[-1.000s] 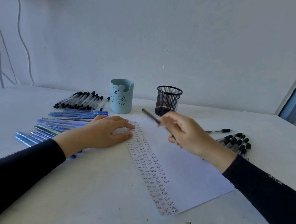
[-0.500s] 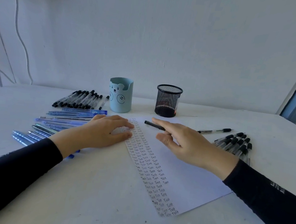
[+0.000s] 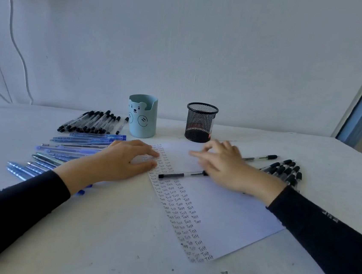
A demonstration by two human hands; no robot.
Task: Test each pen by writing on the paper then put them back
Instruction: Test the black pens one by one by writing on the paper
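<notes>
One clear-barrelled, black-capped pen (image 3: 180, 175) lying on the paper (image 3: 230, 211), left hand (image 3: 123, 164) spread flat there, right hand (image 3: 224, 163) grip loose, empty.

Paper (image 3: 230, 211): handwritten word "Test", repeated in several columns along its left edge, running from beneath the fingertips of the left hand (image 3: 123, 164) down toward the viewer. Printing on the blue pens (image 3: 95, 136) beyond the left hand and pale lettering on the right sleeve (image 3: 330, 218): present, not legible
</notes>
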